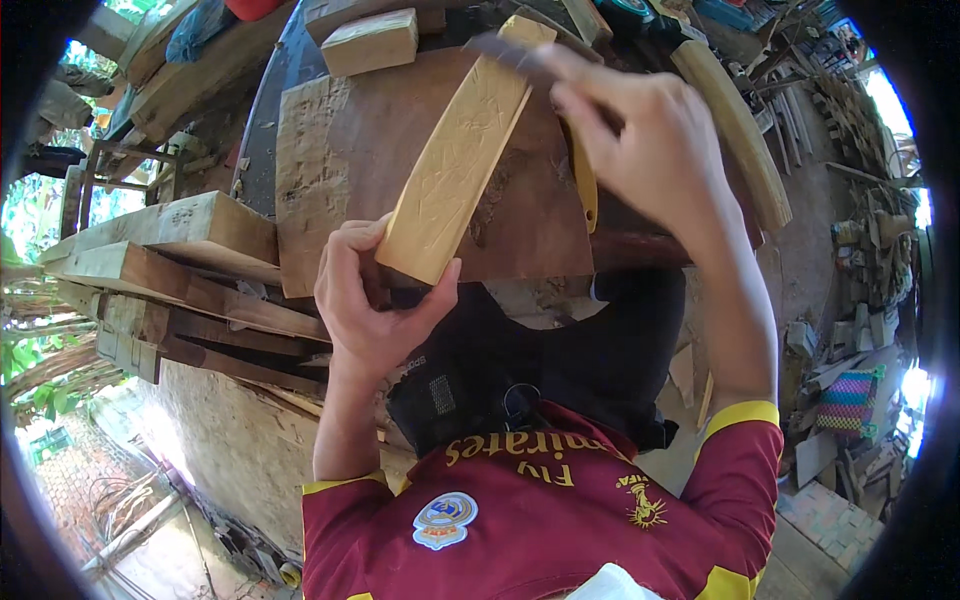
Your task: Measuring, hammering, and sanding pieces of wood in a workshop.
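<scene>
My left hand [365,295] grips the near end of a long yellowish wooden block [450,165], thumb on one side and fingers on the other. Thin lines are scratched or carved into the block's upper face. It slants up and away to the right above a brown board [390,130]. Over the block's far end, my right hand [650,130] is closed round a thin dark blade-like tool [505,52]. Motion smears that tool, so its exact kind does not show. Below the right hand lies a yellow handle [583,185] with a hole at its end.
Thick timber beams [210,235] are stacked at the left. A pale wood block [370,43] sits at the back of the board, and a long curved wood piece [735,140] lies along the right. Wood scraps and a checkered woven item [848,402] are on the far right.
</scene>
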Motion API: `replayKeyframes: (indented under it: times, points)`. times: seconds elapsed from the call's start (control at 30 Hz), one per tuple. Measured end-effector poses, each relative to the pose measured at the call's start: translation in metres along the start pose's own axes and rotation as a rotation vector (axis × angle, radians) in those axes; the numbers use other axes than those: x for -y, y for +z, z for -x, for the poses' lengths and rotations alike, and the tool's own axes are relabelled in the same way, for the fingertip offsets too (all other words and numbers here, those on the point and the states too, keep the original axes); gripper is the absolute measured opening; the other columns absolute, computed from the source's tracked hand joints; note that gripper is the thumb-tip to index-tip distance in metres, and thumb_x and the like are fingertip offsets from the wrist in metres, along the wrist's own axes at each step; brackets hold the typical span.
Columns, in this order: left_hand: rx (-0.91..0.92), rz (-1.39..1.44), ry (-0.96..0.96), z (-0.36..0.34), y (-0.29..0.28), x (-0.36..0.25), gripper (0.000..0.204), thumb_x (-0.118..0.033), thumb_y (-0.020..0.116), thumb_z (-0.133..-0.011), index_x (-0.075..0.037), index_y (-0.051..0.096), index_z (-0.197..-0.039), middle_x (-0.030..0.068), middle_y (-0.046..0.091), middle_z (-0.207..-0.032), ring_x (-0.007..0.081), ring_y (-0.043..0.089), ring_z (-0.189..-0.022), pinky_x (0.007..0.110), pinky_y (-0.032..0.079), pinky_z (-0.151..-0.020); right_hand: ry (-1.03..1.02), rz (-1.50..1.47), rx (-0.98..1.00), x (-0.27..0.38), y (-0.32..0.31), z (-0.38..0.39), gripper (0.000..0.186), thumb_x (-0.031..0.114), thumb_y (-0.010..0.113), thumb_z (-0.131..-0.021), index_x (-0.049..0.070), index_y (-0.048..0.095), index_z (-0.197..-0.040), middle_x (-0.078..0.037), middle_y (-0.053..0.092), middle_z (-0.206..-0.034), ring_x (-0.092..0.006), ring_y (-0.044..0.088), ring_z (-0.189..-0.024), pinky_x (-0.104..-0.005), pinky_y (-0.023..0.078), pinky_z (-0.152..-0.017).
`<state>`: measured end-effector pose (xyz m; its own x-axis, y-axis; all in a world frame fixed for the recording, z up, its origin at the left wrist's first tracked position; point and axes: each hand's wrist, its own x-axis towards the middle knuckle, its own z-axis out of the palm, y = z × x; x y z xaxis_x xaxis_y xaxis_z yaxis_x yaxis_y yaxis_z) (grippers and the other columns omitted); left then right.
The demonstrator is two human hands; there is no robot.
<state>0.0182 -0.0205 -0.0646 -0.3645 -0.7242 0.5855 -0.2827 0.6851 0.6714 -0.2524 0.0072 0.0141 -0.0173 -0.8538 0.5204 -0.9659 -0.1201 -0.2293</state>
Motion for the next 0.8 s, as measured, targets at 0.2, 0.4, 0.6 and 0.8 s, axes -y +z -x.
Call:
replayKeyframes:
  times: [0.2,0.4,0.6,0.8]
  points:
    - [0.0,-0.035,-0.002,0.001,-0.005,-0.002,0.055,-0.012,0.094,-0.067,-0.003,0.054,-0.103,0.0027,0.059,-0.091,0.0044,0.045,-0.061,0.021,0.037,-0.052,-0.132,-0.178,0.112,0.02,0.0,0.004,0.025,0.025,0.067,-0.093,0.02,0.078,-0.115,-0.016,0.066,-0.064,-0.035,0.068,-0.061,-0.0447,0.056,-0.06]
    - [-0.02,0.024,0.041,0.0,-0.001,0.002,0.055,-0.011,0.093,-0.067,-0.005,0.052,-0.103,0.0033,0.058,-0.091,0.0066,0.048,-0.065,0.021,0.037,-0.055,-0.079,-0.392,0.25,0.0,-0.005,-0.009,0.021,0.025,0.068,-0.09,0.017,0.08,-0.104,-0.017,0.073,-0.086,-0.0383,0.07,-0.084,-0.0487,0.055,-0.077]
    - [-0.057,-0.064,-0.111,0.006,0.004,-0.006,0.046,-0.02,0.091,-0.074,-0.004,0.055,-0.1,0.0057,0.056,-0.095,0.0173,0.054,-0.088,0.034,0.047,-0.081,-0.171,-0.266,0.22,0.008,-0.017,-0.021,0.028,0.011,0.067,-0.086,0.012,0.079,-0.111,-0.018,0.072,-0.086,-0.0379,0.07,-0.084,-0.0451,0.053,-0.077]
    - [-0.118,-0.08,0.028,0.011,0.011,0.008,0.05,-0.021,0.092,-0.073,-0.005,0.054,-0.101,0.0048,0.055,-0.097,0.0156,0.053,-0.084,0.028,0.044,-0.07,-0.202,-0.145,0.28,0.005,-0.012,-0.015,0.034,0.004,0.06,-0.082,0.01,0.076,-0.112,-0.018,0.07,-0.076,-0.0386,0.07,-0.073,-0.0477,0.055,-0.066]
